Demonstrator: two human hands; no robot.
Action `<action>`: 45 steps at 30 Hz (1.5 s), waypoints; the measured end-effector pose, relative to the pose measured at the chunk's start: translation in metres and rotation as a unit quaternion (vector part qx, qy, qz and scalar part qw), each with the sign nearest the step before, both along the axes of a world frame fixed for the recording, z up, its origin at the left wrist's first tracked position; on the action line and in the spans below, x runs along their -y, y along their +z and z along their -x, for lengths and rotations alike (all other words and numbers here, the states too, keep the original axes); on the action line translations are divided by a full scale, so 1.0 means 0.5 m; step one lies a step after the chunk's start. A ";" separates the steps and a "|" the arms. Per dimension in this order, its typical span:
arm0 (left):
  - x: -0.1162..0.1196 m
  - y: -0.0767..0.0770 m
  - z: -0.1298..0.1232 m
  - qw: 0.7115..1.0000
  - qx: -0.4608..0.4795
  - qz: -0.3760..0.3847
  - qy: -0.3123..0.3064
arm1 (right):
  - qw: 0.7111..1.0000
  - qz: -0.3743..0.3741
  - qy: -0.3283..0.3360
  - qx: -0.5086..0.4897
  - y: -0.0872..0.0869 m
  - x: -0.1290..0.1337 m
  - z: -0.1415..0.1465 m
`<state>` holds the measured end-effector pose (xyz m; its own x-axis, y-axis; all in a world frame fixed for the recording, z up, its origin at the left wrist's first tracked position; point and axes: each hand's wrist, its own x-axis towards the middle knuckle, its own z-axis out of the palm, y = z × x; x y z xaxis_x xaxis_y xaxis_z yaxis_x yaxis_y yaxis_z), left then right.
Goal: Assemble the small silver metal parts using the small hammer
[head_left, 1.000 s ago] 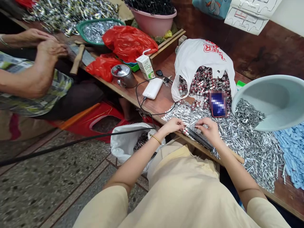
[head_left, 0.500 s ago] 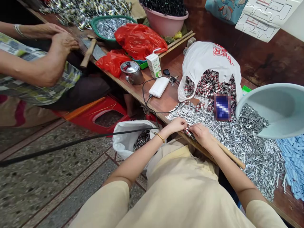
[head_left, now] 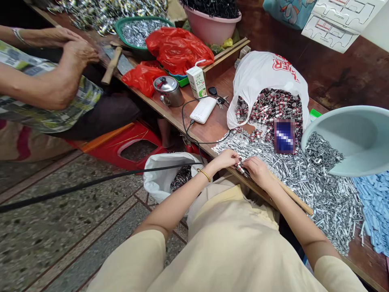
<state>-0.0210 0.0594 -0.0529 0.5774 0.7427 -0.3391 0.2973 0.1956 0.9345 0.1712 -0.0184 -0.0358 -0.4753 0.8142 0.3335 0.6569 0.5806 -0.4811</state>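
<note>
At the table's front edge my left hand (head_left: 228,158) is closed in a pinch on a small red-and-silver metal part (head_left: 241,167), which slants down toward the right. Just beside it, my right hand (head_left: 257,170) has its thumb and fingers pressed together near the part's upper end; whatever lies between those fingertips is too small to make out. Loose silver metal pieces (head_left: 322,192) spread over the table behind and right of both hands. A wooden handle (head_left: 293,198) lies along the edge under my right forearm.
A white plastic bag (head_left: 258,67) spills red-and-silver parts. Right of it a pale basin (head_left: 361,138) lies tipped, near light-blue pieces (head_left: 375,211). A power bank (head_left: 203,109) with a black cable (head_left: 100,182) lies left. A white sack (head_left: 156,174) stands below; a co-worker's hands (head_left: 75,46) are far left.
My fingertips have shifted very slightly around the small part, which shows a little more between my hands. The camera view has moved a touch; the co-worker's hands moved slightly left.
</note>
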 end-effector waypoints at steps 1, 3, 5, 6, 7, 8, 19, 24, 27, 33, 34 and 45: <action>0.000 -0.001 0.000 1.000 0.003 0.002 0.000 | 1.000 -0.001 0.001 -0.001 -0.001 -0.001 -0.001; -0.001 -0.001 0.000 1.000 0.006 0.004 -0.001 | 1.000 0.001 0.002 -0.001 -0.001 -0.001 -0.002; -0.001 -0.002 0.000 1.000 0.006 0.007 -0.001 | 1.000 0.007 0.004 0.003 -0.002 -0.001 -0.004; -0.001 -0.001 0.000 1.000 0.004 0.007 0.000 | 1.000 0.010 0.005 0.006 -0.003 -0.002 -0.004; -0.001 -0.001 0.000 1.000 0.003 0.007 0.002 | 1.000 0.012 0.006 0.009 -0.004 -0.001 -0.005; -0.001 0.000 0.000 1.000 0.001 0.005 0.003 | 1.000 0.012 0.007 0.011 -0.005 -0.001 -0.006; 0.000 0.006 0.000 1.000 -0.004 -0.015 -0.003 | 0.997 -0.004 0.064 0.035 -0.015 -0.006 -0.023; 0.000 0.004 -0.001 1.000 0.002 -0.003 0.005 | 0.995 -0.003 0.087 0.039 -0.003 -0.006 -0.028; 0.000 0.005 -0.001 1.000 -0.004 0.001 0.006 | 0.994 0.006 0.095 0.046 0.008 -0.001 -0.028; -0.002 0.005 -0.002 1.000 -0.005 0.008 0.005 | 0.995 0.012 0.071 0.065 0.026 0.014 -0.016; -0.002 0.005 -0.002 1.000 -0.006 0.011 0.004 | 0.995 0.011 0.069 0.073 0.029 0.017 -0.014; 0.004 -0.007 0.004 0.999 0.017 -0.026 -0.009 | 0.993 0.006 -0.023 0.119 0.039 0.046 0.013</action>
